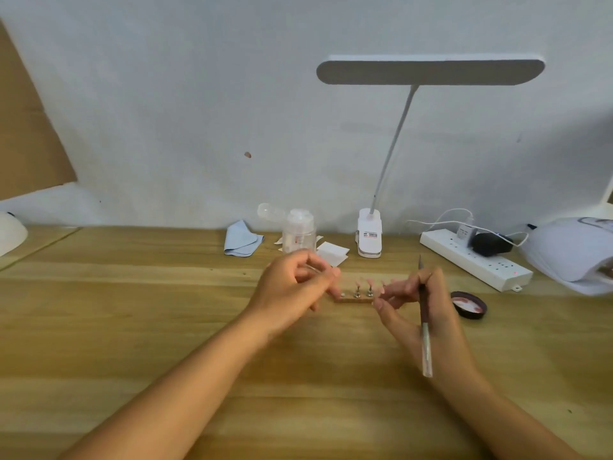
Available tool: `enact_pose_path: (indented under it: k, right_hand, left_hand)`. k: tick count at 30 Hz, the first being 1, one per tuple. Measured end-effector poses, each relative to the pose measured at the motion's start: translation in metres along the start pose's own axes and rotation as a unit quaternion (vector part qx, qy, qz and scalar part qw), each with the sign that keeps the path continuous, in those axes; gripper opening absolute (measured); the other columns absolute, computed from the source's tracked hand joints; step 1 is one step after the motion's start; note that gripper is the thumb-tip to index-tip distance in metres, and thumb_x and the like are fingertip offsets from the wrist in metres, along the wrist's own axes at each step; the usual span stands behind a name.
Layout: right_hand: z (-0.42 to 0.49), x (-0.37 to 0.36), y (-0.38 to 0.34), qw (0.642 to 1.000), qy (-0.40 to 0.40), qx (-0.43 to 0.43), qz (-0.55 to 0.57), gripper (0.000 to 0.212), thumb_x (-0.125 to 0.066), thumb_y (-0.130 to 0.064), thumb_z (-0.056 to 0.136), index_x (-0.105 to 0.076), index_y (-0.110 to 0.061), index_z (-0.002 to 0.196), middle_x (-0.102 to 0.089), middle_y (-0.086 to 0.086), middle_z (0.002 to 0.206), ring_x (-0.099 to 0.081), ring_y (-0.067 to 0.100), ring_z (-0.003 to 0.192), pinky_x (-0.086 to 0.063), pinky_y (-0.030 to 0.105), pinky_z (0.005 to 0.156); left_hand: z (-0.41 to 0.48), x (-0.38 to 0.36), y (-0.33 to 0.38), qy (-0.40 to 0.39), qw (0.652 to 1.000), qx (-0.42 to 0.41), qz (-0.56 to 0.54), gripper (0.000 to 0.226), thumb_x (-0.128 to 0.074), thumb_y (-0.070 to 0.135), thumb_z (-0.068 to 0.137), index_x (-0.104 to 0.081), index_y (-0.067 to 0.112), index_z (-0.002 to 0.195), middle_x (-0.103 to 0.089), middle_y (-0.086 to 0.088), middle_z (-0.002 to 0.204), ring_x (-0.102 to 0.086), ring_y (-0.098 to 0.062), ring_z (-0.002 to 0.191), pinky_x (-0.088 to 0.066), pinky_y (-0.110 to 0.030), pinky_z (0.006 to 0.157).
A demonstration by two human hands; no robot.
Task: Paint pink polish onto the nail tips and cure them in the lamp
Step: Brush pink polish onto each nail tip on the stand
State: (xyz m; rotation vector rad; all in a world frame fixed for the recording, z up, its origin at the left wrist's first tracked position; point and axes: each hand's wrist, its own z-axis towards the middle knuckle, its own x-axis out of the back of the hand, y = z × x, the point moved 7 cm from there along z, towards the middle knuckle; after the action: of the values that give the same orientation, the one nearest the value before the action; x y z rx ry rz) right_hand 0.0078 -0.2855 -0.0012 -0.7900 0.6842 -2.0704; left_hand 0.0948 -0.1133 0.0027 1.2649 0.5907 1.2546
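Two bare forearms come in over the near edge of the desk (116, 310), the left forearm (185, 376) from the near left and the right forearm (504, 413) from the near right, with a wedge of plain wood between them.

The left hand (293, 290) has its fingers curled, their tips at the left end of the wooden holder strip (353, 299). Blur hides whether its grip has anything in it. The right hand (421, 307) pinches a nail brush (424, 327) between thumb and fingers. The brush's thin end points far and up, and its clear end lies back over the wrist. The other fingers of that hand reach toward the strip's right end.

The pink nail tips (358, 283) stand on small metal pegs on the strip, between the two hands. Just right of the right hand sits a dark-rimmed polish pot (471, 316) with pink inside.

Farther right, cut by the frame's edge, is the white curing lamp (564, 250). A power strip (474, 260) carrying a black adapter (491, 244) runs slantwise from the wall toward the curing lamp.

Along the desk's far edge, left to right, are a blue cloth (242, 242), a clear pump bottle (298, 232), white pads (333, 254) and a clip-on desk lamp (370, 237). Left of the left hand, plain wood stretches out to a board seam (49, 244) near the left edge.
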Motion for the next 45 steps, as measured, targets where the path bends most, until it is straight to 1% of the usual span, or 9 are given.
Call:
enact_pose_path:
  k: [3, 5, 8, 12, 16, 27, 36, 41, 45]
  right_hand:
    - [0.009, -0.002, 0.003, 0.999, -0.009, -0.001, -0.032, 0.036, -0.075, 0.003, 0.076, -0.043, -0.006, 0.089, -0.065, 0.001, 0.081, -0.066, 0.010, 0.083, -0.052, 0.022, 0.078]
    - [0.020, -0.007, 0.001, 0.996, -0.026, 0.020, -0.081, 0.037, -0.076, -0.002, 0.078, -0.042, -0.009, 0.088, -0.066, -0.004, 0.083, -0.067, 0.016, 0.080, -0.054, 0.032, 0.075]
    - [0.042, -0.020, -0.004, 0.982, -0.055, 0.070, -0.169, 0.037, -0.076, -0.006, 0.079, -0.041, -0.010, 0.089, -0.065, -0.016, 0.083, -0.062, 0.017, 0.072, -0.049, 0.043, 0.075]
    - [0.057, -0.044, 0.005, 0.955, -0.101, 0.099, -0.262, 0.039, -0.077, -0.010, 0.076, -0.041, -0.015, 0.090, -0.064, -0.019, 0.081, -0.059, 0.012, 0.085, -0.037, 0.044, 0.098]
    - [0.053, -0.058, 0.021, 0.935, -0.136, 0.092, -0.314, 0.036, -0.076, -0.017, 0.076, -0.042, -0.018, 0.090, -0.064, -0.021, 0.080, -0.053, 0.009, 0.089, -0.027, 0.046, 0.107]
    - [0.053, -0.059, 0.031, 0.908, -0.170, 0.053, -0.379, 0.035, -0.069, -0.036, 0.082, -0.039, -0.023, 0.096, -0.063, -0.022, 0.082, -0.048, 0.004, 0.108, -0.009, 0.037, 0.111]
    - [0.051, -0.056, 0.017, 0.866, -0.205, 0.044, -0.454, 0.053, -0.049, -0.070, 0.081, -0.031, -0.024, 0.102, -0.059, -0.021, 0.100, -0.040, 0.001, 0.128, 0.002, 0.045, 0.116]
    - [0.033, -0.025, -0.032, 0.963, -0.042, 0.093, -0.249, 0.044, -0.022, -0.062, 0.097, -0.048, -0.026, 0.100, -0.065, -0.023, 0.076, -0.059, -0.008, 0.098, -0.013, 0.044, 0.115]
    - [0.016, 0.008, -0.032, 0.989, 0.033, 0.067, -0.130, 0.033, -0.027, -0.048, 0.102, -0.052, -0.037, 0.120, -0.069, -0.022, 0.072, -0.056, -0.014, 0.100, -0.033, 0.033, 0.099]
  left_hand:
    - [0.004, 0.052, 0.002, 0.220, 0.972, -0.068, 0.053, 0.030, -0.071, 0.052, 0.071, -0.056, 0.029, 0.083, -0.064, 0.012, 0.071, -0.055, 0.001, 0.062, -0.043, -0.016, 0.060]
    - [0.004, 0.069, -0.014, 0.257, 0.960, -0.050, 0.099, 0.050, -0.071, 0.064, 0.059, -0.050, 0.031, 0.091, -0.058, 0.013, 0.083, -0.052, 0.001, 0.071, -0.044, -0.020, 0.067]
    - [0.005, 0.068, -0.049, 0.188, 0.959, 0.032, 0.210, 0.082, -0.075, 0.076, 0.049, -0.043, 0.029, 0.109, -0.053, 0.012, 0.106, -0.054, -0.010, 0.096, -0.047, -0.035, 0.089]
    - [0.012, 0.062, -0.070, 0.128, 0.956, 0.073, 0.252, 0.090, -0.072, 0.082, 0.045, -0.035, 0.035, 0.113, -0.052, 0.015, 0.114, -0.055, -0.012, 0.109, -0.040, -0.041, 0.103]
    - [0.014, 0.055, -0.074, 0.079, 0.954, 0.081, 0.278, 0.088, -0.059, 0.084, 0.042, -0.034, 0.037, 0.112, -0.058, 0.014, 0.113, -0.057, -0.013, 0.108, -0.038, -0.040, 0.103]
    - [0.014, 0.053, -0.066, 0.096, 0.949, 0.035, 0.298, 0.055, -0.076, 0.054, 0.066, -0.045, 0.030, 0.105, -0.062, 0.016, 0.105, -0.061, -0.012, 0.100, -0.044, -0.038, 0.096]
    - [0.005, 0.043, -0.040, 0.127, 0.910, -0.129, 0.373, 0.054, -0.078, 0.048, 0.067, -0.043, 0.026, 0.101, -0.054, 0.012, 0.095, -0.052, -0.012, 0.087, -0.043, -0.028, 0.076]
    - [0.002, 0.039, -0.030, 0.134, 0.904, -0.148, 0.379, 0.046, -0.076, 0.045, 0.068, -0.044, 0.026, 0.096, -0.053, 0.012, 0.090, -0.051, -0.011, 0.084, -0.041, -0.028, 0.074]
    - [-0.002, 0.034, -0.024, 0.132, 0.898, -0.165, 0.385, 0.051, -0.079, 0.049, 0.068, -0.048, 0.024, 0.100, -0.056, 0.011, 0.094, -0.053, -0.013, 0.088, -0.043, -0.032, 0.079]
